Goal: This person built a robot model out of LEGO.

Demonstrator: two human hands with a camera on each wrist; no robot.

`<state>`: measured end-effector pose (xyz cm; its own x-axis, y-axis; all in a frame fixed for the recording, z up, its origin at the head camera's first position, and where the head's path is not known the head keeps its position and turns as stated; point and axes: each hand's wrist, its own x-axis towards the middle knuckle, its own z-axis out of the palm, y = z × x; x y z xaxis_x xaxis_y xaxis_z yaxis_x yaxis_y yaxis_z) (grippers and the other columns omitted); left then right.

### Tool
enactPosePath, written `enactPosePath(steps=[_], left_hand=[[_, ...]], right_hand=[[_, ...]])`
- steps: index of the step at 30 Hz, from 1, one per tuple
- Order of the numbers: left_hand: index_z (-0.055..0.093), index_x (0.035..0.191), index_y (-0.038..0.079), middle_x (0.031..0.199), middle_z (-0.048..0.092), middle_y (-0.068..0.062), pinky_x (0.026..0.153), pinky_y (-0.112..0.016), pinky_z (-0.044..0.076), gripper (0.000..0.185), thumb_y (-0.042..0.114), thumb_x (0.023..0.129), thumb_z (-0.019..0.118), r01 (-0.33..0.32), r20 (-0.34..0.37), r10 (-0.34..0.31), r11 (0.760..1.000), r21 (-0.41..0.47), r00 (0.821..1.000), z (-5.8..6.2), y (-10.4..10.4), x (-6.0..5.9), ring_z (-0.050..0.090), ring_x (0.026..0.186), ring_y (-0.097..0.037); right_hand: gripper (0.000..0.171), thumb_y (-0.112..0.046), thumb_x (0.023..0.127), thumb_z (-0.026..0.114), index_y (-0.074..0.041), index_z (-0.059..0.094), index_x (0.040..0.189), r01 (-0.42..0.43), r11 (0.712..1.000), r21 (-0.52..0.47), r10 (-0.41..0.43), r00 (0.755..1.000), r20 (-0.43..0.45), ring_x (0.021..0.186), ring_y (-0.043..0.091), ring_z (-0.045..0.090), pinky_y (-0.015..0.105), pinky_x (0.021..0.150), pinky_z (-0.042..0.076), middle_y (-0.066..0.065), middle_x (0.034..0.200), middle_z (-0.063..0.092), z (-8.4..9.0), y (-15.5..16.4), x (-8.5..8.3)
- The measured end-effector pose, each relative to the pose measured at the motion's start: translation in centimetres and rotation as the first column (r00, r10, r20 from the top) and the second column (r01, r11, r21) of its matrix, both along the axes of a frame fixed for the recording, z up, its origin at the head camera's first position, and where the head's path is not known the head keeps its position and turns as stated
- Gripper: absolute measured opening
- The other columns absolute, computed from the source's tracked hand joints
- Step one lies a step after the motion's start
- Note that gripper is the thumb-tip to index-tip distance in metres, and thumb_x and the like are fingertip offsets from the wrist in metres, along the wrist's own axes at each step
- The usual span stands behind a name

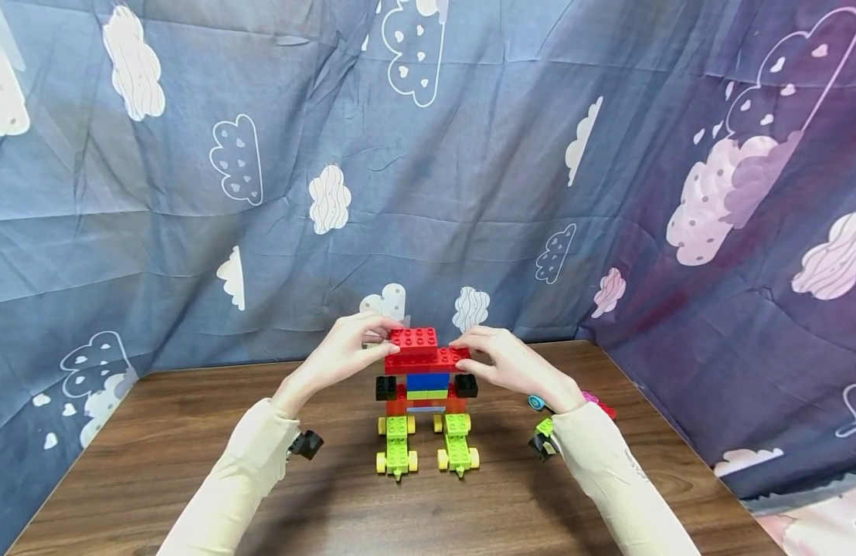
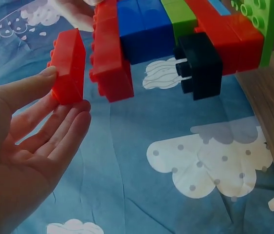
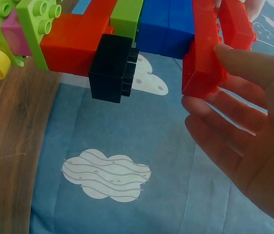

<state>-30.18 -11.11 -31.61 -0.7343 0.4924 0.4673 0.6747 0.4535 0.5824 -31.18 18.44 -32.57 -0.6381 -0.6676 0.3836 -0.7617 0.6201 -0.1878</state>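
A brick figure (image 1: 426,386) stands on the wooden table (image 1: 191,432). It has two green wheeled feet (image 1: 396,448), a red, blue and green body, black side bricks (image 1: 385,387) and a wide red layer (image 1: 428,360) on top. My left hand (image 1: 372,340) pinches a small red brick (image 1: 414,339) between thumb and fingers, right over that layer. In the left wrist view a narrow gap shows between the red brick (image 2: 68,66) and the layer (image 2: 110,58). My right hand (image 1: 470,355) grips the layer's right end (image 3: 202,63), thumb on one side and fingers (image 3: 224,126) on the other.
Loose pieces lie on the table behind my right wrist: a blue wheel (image 1: 537,402), a pink and red piece (image 1: 600,405) and a green piece (image 1: 545,426). Blue cloud-print cloth (image 1: 428,193) hangs behind the table and along both of its sides.
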Motion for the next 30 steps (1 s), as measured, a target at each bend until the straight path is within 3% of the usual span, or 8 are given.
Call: enactPosePath(steps=[14,30], left_hand=[[0.067,0.120,0.003,0.118,0.068,-0.014,0.093,-0.041,0.057,0.031,0.016,0.092,0.070,0.033,0.010,-0.033,0.999,-0.022,0.999,-0.8,1.3,-0.3,0.068,0.100,-0.025],[0.068,0.119,0.003,0.114,0.071,-0.012,0.090,-0.039,0.058,0.034,0.019,0.090,0.072,0.030,-0.030,-0.033,0.996,-0.084,0.999,-1.0,1.5,-0.8,0.069,0.098,-0.024]], right_hand=[[0.030,-0.024,0.091,0.072,-0.010,0.071,0.118,-0.011,1.000,-0.013,0.011,1.000,0.003,0.093,0.015,0.064,0.033,0.086,0.056,0.002,0.108,0.071,0.1,0.0,0.1],[0.042,-0.027,0.090,0.072,-0.008,0.066,0.127,-0.033,0.999,-0.041,0.033,0.999,-0.012,0.106,0.020,0.068,0.038,0.097,0.055,0.007,0.120,0.071,1.5,-0.9,0.3]])
